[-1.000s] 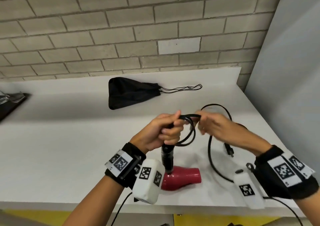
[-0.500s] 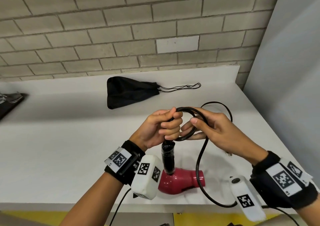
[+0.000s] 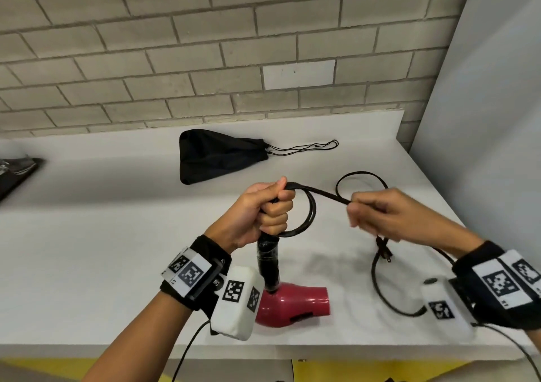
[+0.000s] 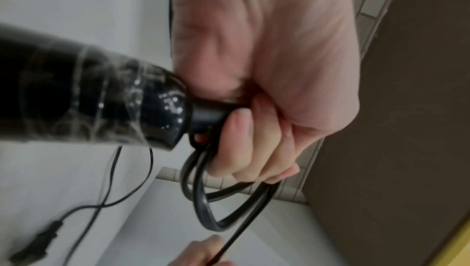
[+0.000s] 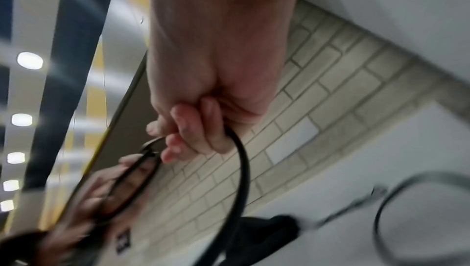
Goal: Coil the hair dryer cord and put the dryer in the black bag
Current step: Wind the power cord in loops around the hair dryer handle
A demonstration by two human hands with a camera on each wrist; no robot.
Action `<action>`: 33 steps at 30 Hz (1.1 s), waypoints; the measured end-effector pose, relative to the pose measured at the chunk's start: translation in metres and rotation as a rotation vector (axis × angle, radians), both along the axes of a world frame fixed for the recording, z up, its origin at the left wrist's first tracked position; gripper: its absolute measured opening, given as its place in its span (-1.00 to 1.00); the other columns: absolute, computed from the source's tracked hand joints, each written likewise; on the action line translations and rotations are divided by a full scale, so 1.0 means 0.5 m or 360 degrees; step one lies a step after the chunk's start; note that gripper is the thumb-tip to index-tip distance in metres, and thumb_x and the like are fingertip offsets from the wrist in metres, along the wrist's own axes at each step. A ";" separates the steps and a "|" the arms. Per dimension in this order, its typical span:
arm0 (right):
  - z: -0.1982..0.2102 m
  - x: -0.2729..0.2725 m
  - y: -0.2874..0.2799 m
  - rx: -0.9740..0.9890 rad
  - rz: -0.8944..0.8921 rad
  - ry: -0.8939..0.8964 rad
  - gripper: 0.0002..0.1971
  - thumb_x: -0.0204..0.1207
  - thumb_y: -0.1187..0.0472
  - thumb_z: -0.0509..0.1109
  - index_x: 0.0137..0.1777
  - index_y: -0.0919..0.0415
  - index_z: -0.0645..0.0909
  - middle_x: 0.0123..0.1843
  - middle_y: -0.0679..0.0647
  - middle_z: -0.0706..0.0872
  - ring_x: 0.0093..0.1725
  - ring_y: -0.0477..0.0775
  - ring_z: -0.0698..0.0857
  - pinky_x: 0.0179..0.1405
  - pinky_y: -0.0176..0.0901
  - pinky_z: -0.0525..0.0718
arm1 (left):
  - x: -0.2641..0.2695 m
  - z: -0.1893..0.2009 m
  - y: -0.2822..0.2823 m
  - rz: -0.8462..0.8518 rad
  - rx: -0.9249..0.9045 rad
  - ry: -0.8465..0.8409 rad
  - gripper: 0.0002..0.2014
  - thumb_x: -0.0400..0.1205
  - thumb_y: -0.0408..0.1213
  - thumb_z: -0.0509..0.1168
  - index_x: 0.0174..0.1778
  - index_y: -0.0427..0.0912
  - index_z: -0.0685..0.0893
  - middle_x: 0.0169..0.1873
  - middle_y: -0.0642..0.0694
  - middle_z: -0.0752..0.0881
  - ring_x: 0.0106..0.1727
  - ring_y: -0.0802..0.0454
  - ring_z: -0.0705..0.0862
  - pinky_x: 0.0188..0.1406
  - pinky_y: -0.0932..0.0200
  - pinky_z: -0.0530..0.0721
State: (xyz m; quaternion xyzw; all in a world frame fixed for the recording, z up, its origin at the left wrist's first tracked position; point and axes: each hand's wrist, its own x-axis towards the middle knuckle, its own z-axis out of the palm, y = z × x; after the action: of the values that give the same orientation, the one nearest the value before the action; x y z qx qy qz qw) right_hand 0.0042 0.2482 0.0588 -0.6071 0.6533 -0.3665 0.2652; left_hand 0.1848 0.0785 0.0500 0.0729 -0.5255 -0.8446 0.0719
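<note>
Left hand (image 3: 265,214) grips cord (image 3: 310,214) loops; right hand (image 3: 386,216) pinches cord. Dryer (image 3: 295,301) on counter (image 3: 87,250). Black bag (image 3: 213,156) behind, drawstring closed

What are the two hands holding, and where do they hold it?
The left hand grips the cord's coiled loops at the end of the hair dryer's handle. The right hand pinches the loose cord farther along.
</note>
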 end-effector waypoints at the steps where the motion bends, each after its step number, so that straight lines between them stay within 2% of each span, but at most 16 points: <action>1: 0.007 -0.021 0.003 -0.0022 -0.0005 0.0157 -0.63 0.47 -0.11 0.25 -0.34 0.19 0.58 -0.60 -0.08 0.50 -0.65 -0.16 0.37 -0.58 -0.48 0.36 | 0.003 0.000 -0.001 -0.0052 -0.0071 -0.0029 -0.69 0.67 -0.13 0.01 -0.38 -0.11 0.43 -0.60 0.09 0.11 -0.66 0.20 0.02 -0.74 0.39 0.10; 4: 0.037 -0.069 0.002 -0.0050 0.0048 0.0641 -0.59 0.53 -0.20 0.28 -0.48 -0.05 0.37 -0.62 -0.16 0.45 -0.57 -0.13 0.37 -0.51 -0.48 0.33 | 0.014 0.004 -0.009 -0.0135 -0.0221 -0.0093 -0.71 0.68 -0.14 -0.02 -0.33 -0.14 0.35 -0.59 0.08 0.12 -0.65 0.20 0.04 -0.73 0.39 0.09; 6: 0.052 -0.089 -0.002 -0.0112 0.0038 0.0858 -0.52 0.50 -0.30 0.27 -0.47 0.02 0.36 -0.64 -0.07 0.33 -0.56 -0.12 0.34 -0.52 -0.47 0.34 | 0.018 0.017 -0.022 -0.0157 -0.0263 -0.0102 -0.72 0.68 -0.14 -0.03 -0.33 -0.15 0.35 -0.59 0.08 0.12 -0.65 0.21 0.04 -0.74 0.39 0.08; 9: 0.075 -0.144 -0.002 -0.0119 -0.0132 0.1128 -0.68 0.49 -0.03 0.44 -0.41 0.11 0.54 -0.65 -0.18 0.34 -0.58 -0.22 0.43 -0.53 -0.52 0.34 | 0.027 0.041 -0.046 -0.0181 -0.0261 -0.0068 -0.72 0.68 -0.13 0.04 -0.33 -0.14 0.40 -0.60 0.09 0.12 -0.66 0.21 0.04 -0.74 0.39 0.11; 11: 0.092 -0.192 0.013 -0.0043 -0.0423 0.1448 -0.85 0.49 0.14 0.48 -0.28 0.14 0.66 -0.62 -0.07 0.48 -0.55 -0.15 0.56 -0.53 -0.25 0.42 | 0.045 0.053 -0.071 -0.0195 -0.0172 -0.0005 -0.73 0.65 -0.08 0.19 -0.34 -0.10 0.48 -0.59 0.10 0.14 -0.67 0.22 0.06 -0.75 0.40 0.17; 12: 0.095 -0.224 0.027 -0.0058 -0.0593 0.1587 -0.86 0.49 0.15 0.47 -0.21 0.21 0.68 -0.61 0.07 0.48 -0.52 0.18 0.65 -0.52 -0.19 0.45 | 0.056 0.056 -0.084 -0.0188 -0.0152 0.0013 -0.74 0.62 -0.06 0.25 -0.34 -0.08 0.52 -0.59 0.11 0.15 -0.67 0.22 0.07 -0.74 0.41 0.19; 13: 0.096 -0.262 0.042 -0.0130 -0.0727 0.1644 -0.80 0.52 0.11 0.45 -0.19 0.25 0.65 -0.59 0.15 0.45 -0.52 0.31 0.67 -0.52 -0.11 0.52 | 0.067 0.058 -0.096 -0.0169 -0.0166 0.0009 -0.74 0.60 -0.04 0.28 -0.35 -0.07 0.53 -0.58 0.11 0.15 -0.66 0.22 0.07 -0.74 0.41 0.19; 16: 0.117 -0.352 0.090 -0.0135 -0.0974 0.1593 -0.47 0.61 -0.32 -0.05 -0.13 0.13 0.49 -0.40 0.25 0.64 -0.40 0.39 0.68 -0.44 0.14 0.65 | 0.091 0.058 -0.121 -0.0110 -0.0230 -0.0033 -0.73 0.58 -0.02 0.31 -0.35 -0.07 0.53 -0.58 0.10 0.15 -0.65 0.22 0.07 -0.73 0.40 0.17; 17: 0.117 -0.371 0.106 -0.0136 -0.0980 0.1620 -0.43 0.59 -0.33 -0.14 -0.10 0.10 0.51 -0.32 0.24 0.66 -0.34 0.39 0.66 -0.36 0.22 0.65 | 0.097 0.057 -0.127 -0.0086 -0.0229 -0.0036 -0.73 0.58 -0.02 0.32 -0.36 -0.07 0.53 -0.58 0.10 0.16 -0.65 0.22 0.07 -0.73 0.39 0.16; 20: 0.075 -0.351 0.116 -0.0214 -0.0978 0.1836 -0.64 0.63 0.02 0.10 -0.20 0.23 0.58 -0.42 0.12 0.49 -0.30 0.36 0.57 -0.30 0.26 0.55 | 0.104 0.051 -0.136 -0.0017 -0.0208 -0.0050 -0.72 0.55 -0.01 0.36 -0.37 -0.08 0.53 -0.59 0.10 0.16 -0.65 0.22 0.07 -0.74 0.38 0.16; 22: 0.019 -0.322 0.115 0.0009 -0.0907 0.1798 -0.64 0.53 -0.09 0.26 -0.27 0.21 0.61 -0.42 0.01 0.46 -0.23 0.28 0.52 -0.26 0.11 0.50 | 0.102 0.043 -0.133 -0.0006 -0.0211 -0.0045 -0.71 0.53 0.00 0.38 -0.38 -0.08 0.53 -0.59 0.09 0.16 -0.65 0.21 0.07 -0.74 0.38 0.18; 24: -0.058 -0.321 0.135 0.0582 -0.0734 0.1714 -0.47 0.32 -0.41 0.28 -0.07 0.05 0.68 -0.23 -0.04 0.53 -0.08 0.14 0.46 -0.07 0.07 0.54 | 0.097 0.030 -0.123 0.0012 -0.0189 -0.0035 -0.70 0.51 0.01 0.40 -0.39 -0.08 0.53 -0.60 0.09 0.15 -0.66 0.21 0.06 -0.74 0.38 0.15; 26: -0.129 -0.324 0.163 0.1327 -0.0460 0.1412 0.07 -0.13 -0.75 0.10 0.35 -0.14 0.49 0.18 -0.12 0.50 0.22 0.03 0.37 0.31 -0.02 0.43 | 0.093 0.016 -0.116 0.0043 -0.0140 -0.0030 -0.69 0.49 0.01 0.42 -0.40 -0.08 0.53 -0.60 0.10 0.14 -0.67 0.21 0.04 -0.74 0.37 0.13; 27: -0.152 -0.324 0.174 0.1484 -0.0366 0.1224 0.31 -0.34 -0.80 0.05 0.50 -0.15 0.33 0.39 -0.11 0.42 0.41 0.03 0.30 0.46 -0.07 0.33 | 0.090 0.010 -0.111 0.0045 -0.0112 -0.0030 -0.69 0.49 0.00 0.43 -0.40 -0.08 0.53 -0.60 0.10 0.14 -0.67 0.22 0.04 -0.75 0.37 0.13; 30: -0.119 -0.272 0.171 0.1609 -0.0188 0.0845 0.52 -0.54 -0.72 0.27 0.61 -0.15 0.09 0.63 -0.08 0.22 0.62 0.04 0.16 0.58 -0.09 0.21 | 0.075 -0.001 -0.098 -0.0004 -0.0054 -0.0032 -0.70 0.51 -0.01 0.41 -0.39 -0.09 0.52 -0.60 0.10 0.14 -0.67 0.22 0.06 -0.75 0.38 0.17; 33: -0.054 -0.187 0.123 0.1141 -0.0081 0.0602 0.22 -0.24 -0.61 0.46 0.52 -0.35 0.12 0.54 -0.32 0.30 0.53 -0.22 0.29 0.48 -0.29 0.29 | 0.055 0.000 -0.086 -0.0043 -0.0048 -0.0021 -0.71 0.53 -0.02 0.38 -0.38 -0.09 0.51 -0.60 0.10 0.15 -0.67 0.22 0.06 -0.74 0.38 0.16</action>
State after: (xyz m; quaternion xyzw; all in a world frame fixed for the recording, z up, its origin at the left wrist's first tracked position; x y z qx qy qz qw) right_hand -0.0895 0.3095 0.0318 -0.5165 0.7917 -0.0038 0.3262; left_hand 0.2125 0.0354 0.0501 0.0704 -0.5396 -0.8369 0.0582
